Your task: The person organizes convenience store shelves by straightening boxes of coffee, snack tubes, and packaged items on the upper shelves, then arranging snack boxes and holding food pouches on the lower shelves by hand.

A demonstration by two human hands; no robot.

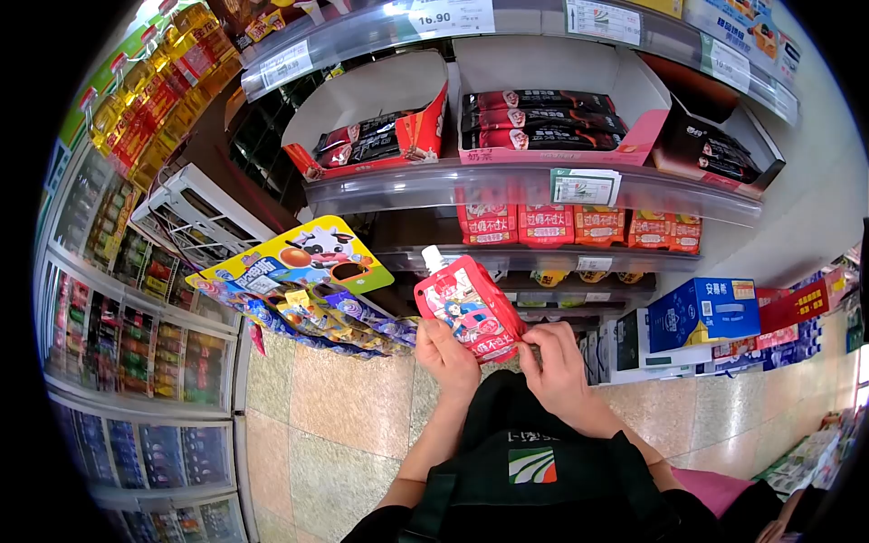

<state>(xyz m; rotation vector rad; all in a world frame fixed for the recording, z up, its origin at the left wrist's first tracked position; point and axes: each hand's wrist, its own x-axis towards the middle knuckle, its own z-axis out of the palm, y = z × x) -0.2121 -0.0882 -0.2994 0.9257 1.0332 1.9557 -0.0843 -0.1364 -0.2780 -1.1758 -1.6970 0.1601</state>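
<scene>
Before the shelves [688,203], the red pouch [471,308] leans lengthwise, white cap [434,258] up-left; the left hand [448,359] holds its lower left edge, the right hand [557,366] apparently pinches its lower right corner.

The floor [335,389] is covered with big, shiny square tiles, some tan and some greenish. Long shelves [407,187] are set one above another, and price tags [584,187] are stuck along their edges. A pale wall [815,154] is seen on the right. Tall cases [145,412] are lined up on the left.
</scene>
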